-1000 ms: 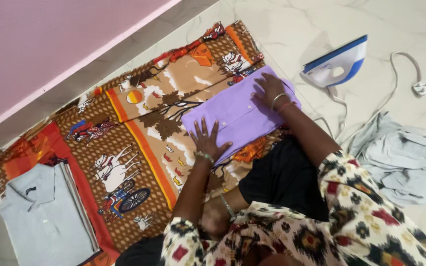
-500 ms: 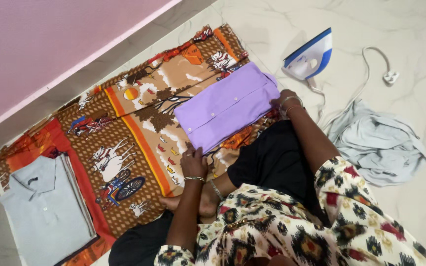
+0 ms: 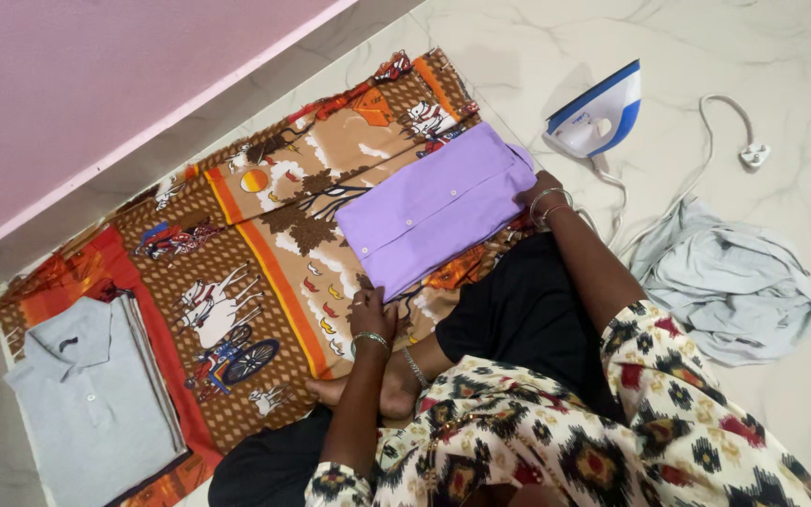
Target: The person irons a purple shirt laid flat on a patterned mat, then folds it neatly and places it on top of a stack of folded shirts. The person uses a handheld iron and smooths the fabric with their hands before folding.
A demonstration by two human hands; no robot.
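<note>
Hands grip opposite ends of the folded purple shirt (image 3: 438, 207) on the printed cloth (image 3: 265, 272), left hand (image 3: 371, 310) and right hand (image 3: 539, 191) best lifting evenly to keep folds flat.
</note>
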